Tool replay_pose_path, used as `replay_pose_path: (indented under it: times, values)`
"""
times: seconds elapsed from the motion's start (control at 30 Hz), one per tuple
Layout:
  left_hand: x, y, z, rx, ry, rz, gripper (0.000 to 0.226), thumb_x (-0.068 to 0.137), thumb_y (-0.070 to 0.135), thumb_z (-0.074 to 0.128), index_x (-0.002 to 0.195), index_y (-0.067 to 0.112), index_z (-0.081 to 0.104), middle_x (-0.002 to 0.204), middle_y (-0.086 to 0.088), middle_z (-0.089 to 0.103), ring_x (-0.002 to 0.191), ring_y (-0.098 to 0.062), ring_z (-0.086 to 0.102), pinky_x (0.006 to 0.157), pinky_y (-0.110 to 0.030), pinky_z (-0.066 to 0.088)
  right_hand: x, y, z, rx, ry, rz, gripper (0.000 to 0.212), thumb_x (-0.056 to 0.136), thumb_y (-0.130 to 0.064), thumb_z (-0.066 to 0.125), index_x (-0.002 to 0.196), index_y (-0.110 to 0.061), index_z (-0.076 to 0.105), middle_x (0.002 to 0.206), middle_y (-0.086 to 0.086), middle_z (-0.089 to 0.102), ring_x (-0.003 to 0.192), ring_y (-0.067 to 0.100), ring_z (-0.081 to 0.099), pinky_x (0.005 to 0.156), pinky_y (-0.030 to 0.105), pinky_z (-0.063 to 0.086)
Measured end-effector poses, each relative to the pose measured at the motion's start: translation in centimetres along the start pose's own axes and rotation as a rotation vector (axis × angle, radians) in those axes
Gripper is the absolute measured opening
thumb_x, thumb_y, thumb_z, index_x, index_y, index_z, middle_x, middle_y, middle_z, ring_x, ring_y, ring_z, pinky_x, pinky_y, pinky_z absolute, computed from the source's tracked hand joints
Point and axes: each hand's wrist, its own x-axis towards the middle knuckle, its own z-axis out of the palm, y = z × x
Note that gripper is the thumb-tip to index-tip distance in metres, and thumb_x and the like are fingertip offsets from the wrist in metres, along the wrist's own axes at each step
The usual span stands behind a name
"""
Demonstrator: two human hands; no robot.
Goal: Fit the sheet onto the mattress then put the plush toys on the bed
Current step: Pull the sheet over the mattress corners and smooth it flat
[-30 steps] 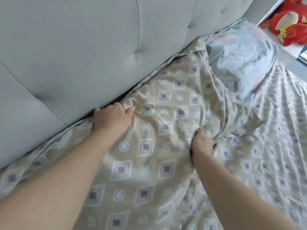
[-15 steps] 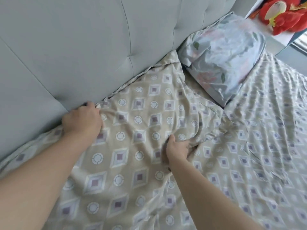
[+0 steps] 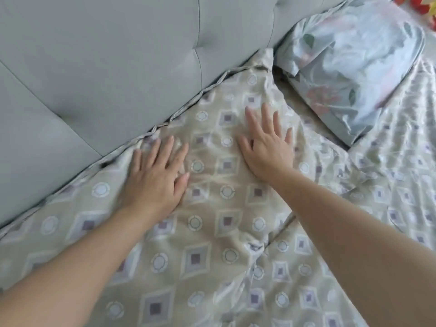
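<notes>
Grips released: our left hand point(image 3: 153, 182) and right hand point(image 3: 266, 152) now flat, fingers spread, smoothing beige diamond-patterned fabric sheet point(image 3: 212, 232); fitting nearly done.

We saw a sheet point(image 3: 401, 215) of beige-tan cloth, printed all over with pale, white-edged diamonds, each holding a small dusky purple square. Between the diamonds ran white ringed circles with pale blue-grey centres. The bulkier fold of cloth point(image 3: 212, 223) along the headboard bore the same print on the same tan ground. The tufted headboard point(image 3: 118, 67) was a plain, pale grey-green, unpatterned. The pillow point(image 3: 354, 67) was light blue-grey, with a soft floral print: pinkish-red blooms and dark green leaves, blurred in places. At the far corner we caught a plush toy point(image 3: 418, 7) in bright red with a touch of yellow.
</notes>
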Motion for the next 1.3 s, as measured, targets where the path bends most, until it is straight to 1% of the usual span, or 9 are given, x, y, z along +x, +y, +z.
replay_pose_path:
  times: [0.23,0.37,0.7,0.83,1.0,1.07,1.17,1.23,1.3]
  values:
    - [-3.2,-0.7,-0.3,-0.038,0.0,-0.067,0.063,0.095,0.047,0.013,0.154,0.027,0.017,0.162,-0.005,0.013,0.149,-0.025,0.012,0.116,-0.059,0.012,-2.9,-0.4,-0.1,-0.062,-0.037,-0.116,0.058,0.1,-0.053,0.019,0.153,-0.038,0.002,0.163,-0.004,-0.008,0.15,0.024,-0.007,0.119,0.055,0.003]
    - [-6.8,-0.7,-0.2,-0.064,0.009,-0.138,0.064,0.094,0.045,0.022,0.154,0.023,0.019,0.161,-0.006,0.011,0.149,-0.026,0.009,0.116,-0.06,0.01,-6.5,0.8,1.3,-0.025,-0.037,-0.107,0.057,0.1,-0.048,0.019,0.153,-0.039,0.0,0.163,-0.006,-0.011,0.15,0.022,-0.012,0.12,0.053,-0.003]
    - [-13.4,4.3,0.7,0.014,-0.055,0.134,0.064,0.095,0.042,0.027,0.153,0.02,0.019,0.161,-0.009,0.01,0.149,-0.03,0.005,0.115,-0.061,0.01,-12.4,1.2,2.6,-0.074,-0.03,-0.236,0.056,0.101,-0.043,0.019,0.154,-0.037,0.004,0.162,-0.004,-0.01,0.15,0.024,-0.009,0.119,0.056,-0.002]
    - [-15.2,4.2,1.6,0.106,-0.109,0.408,0.064,0.095,0.045,0.03,0.153,0.022,0.018,0.161,-0.008,0.016,0.148,-0.028,0.011,0.115,-0.06,0.013,-13.3,2.8,3.3,-0.188,-0.13,-0.46,0.057,0.098,-0.046,0.02,0.153,-0.035,0.013,0.163,-0.001,0.006,0.15,0.027,0.004,0.115,0.063,0.016]
    - [-13.9,-0.4,1.0,0.128,-0.138,0.141,0.062,0.096,0.052,0.018,0.153,0.029,0.016,0.162,-0.002,0.006,0.149,-0.025,0.005,0.115,-0.061,0.008,-8.9,4.2,1.5,-0.072,-0.227,0.147,0.06,0.098,-0.051,0.02,0.151,-0.043,-0.005,0.163,-0.003,-0.012,0.15,0.031,-0.004,0.114,0.065,0.01]
    - [-13.0,-2.1,0.6,0.087,-0.194,-0.04,0.063,0.095,0.058,0.009,0.153,0.034,0.001,0.162,-0.002,-0.003,0.149,-0.029,-0.002,0.113,-0.063,0.004,-7.7,3.1,0.9,-0.041,-0.185,0.076,0.058,0.099,-0.048,0.022,0.151,-0.043,-0.003,0.162,-0.006,-0.013,0.15,0.029,-0.007,0.114,0.064,0.011]
    - [-11.7,-3.6,-0.6,0.02,-0.324,-0.302,0.071,0.087,0.07,0.001,0.146,0.039,-0.025,0.159,0.0,-0.022,0.147,-0.031,-0.015,0.112,-0.066,0.005,-6.8,0.8,-0.5,0.072,-0.331,0.035,0.056,0.099,-0.044,0.027,0.15,-0.044,0.005,0.162,-0.007,-0.006,0.149,0.034,-0.005,0.111,0.062,0.023]
    - [-11.4,-2.6,-2.4,-0.057,-0.348,-0.32,0.075,0.09,0.068,0.011,0.149,0.034,-0.02,0.159,0.0,-0.022,0.147,-0.03,-0.014,0.113,-0.065,0.007,-7.2,0.3,-1.5,0.138,-0.309,0.027,0.051,0.098,-0.039,0.031,0.148,-0.039,0.019,0.16,-0.004,0.01,0.148,0.035,0.009,0.107,0.057,0.032]
    - [-13.0,-0.4,-3.7,-0.119,-0.232,-0.275,0.072,0.095,0.058,0.019,0.152,0.028,-0.013,0.16,0.0,-0.019,0.148,-0.026,-0.014,0.116,-0.06,0.004,-10.3,0.4,-2.2,0.13,-0.205,-0.081,0.056,0.098,-0.033,0.037,0.15,-0.037,0.017,0.163,-0.004,0.005,0.15,0.028,0.007,0.111,0.056,0.031]
